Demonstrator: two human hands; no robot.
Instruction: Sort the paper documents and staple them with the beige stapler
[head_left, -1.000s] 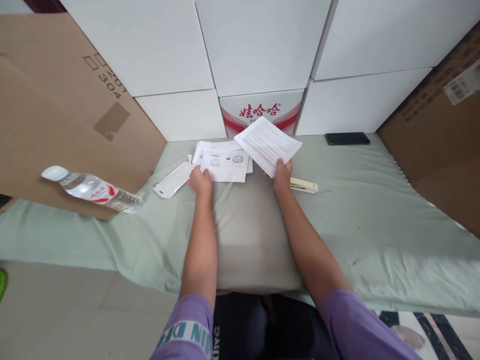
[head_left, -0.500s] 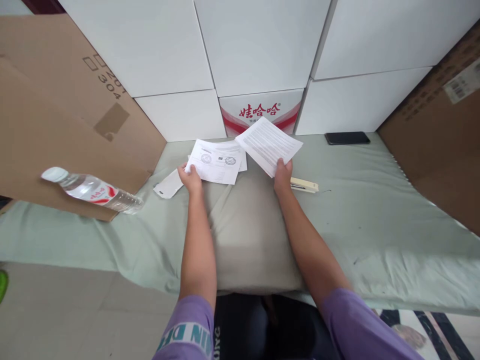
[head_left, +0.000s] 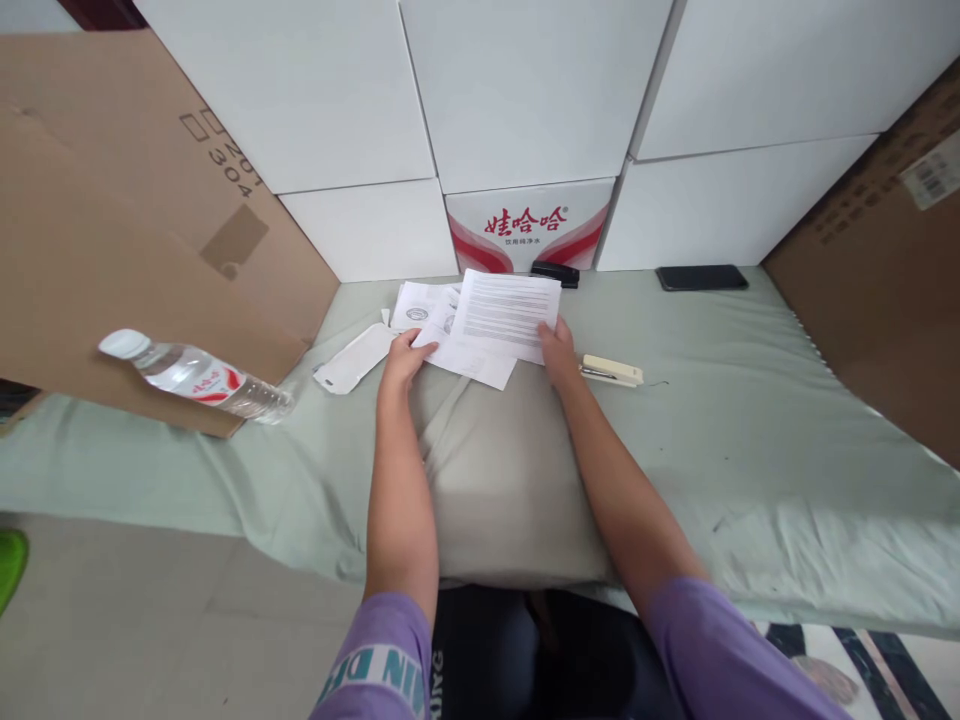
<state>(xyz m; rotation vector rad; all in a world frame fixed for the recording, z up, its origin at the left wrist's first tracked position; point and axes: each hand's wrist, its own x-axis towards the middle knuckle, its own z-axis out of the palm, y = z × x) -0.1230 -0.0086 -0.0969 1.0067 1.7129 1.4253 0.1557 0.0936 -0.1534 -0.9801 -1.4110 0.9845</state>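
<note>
Cardboard sheet (head_left: 112, 200): a big brown flattened box is leaning at the upper left of the frame, printed with the figures 304.
Water bottle (head_left: 196, 377): a clear plastic bottle with a white cap and red label is lying on its side at centre left, resting against the cardboard's lower edge.
White case (head_left: 352, 359): a small flat white piece is lying on the pale green sheet (head_left: 750, 420), just left of the left hand.
Left hand (head_left: 403, 358): it is reaching forward left of centre, fingers curled lightly on the near left corner of the loose papers (head_left: 424, 306), thumb on top.
Pillow (head_left: 502, 480): a grey-beige cushion is sitting in the middle of the frame, under both forearms and the near edge of the papers.
Printed page (head_left: 506, 315): a white sheet covered in lines of text is lying at upper centre, on top of the other papers, overlapping a stamped sheet to its left.
Right hand (head_left: 557, 350): it is pinching the page's near right corner, fingers closed on the paper.
Black stapler (head_left: 555, 272): it is sitting just behind the page, against a red and white carton (head_left: 525, 225).
Cream stapler (head_left: 611, 371): it is lying just right of the right hand.
Phone (head_left: 701, 277): a dark phone is lying flat at upper right, by the white boxes (head_left: 525, 90).
</note>
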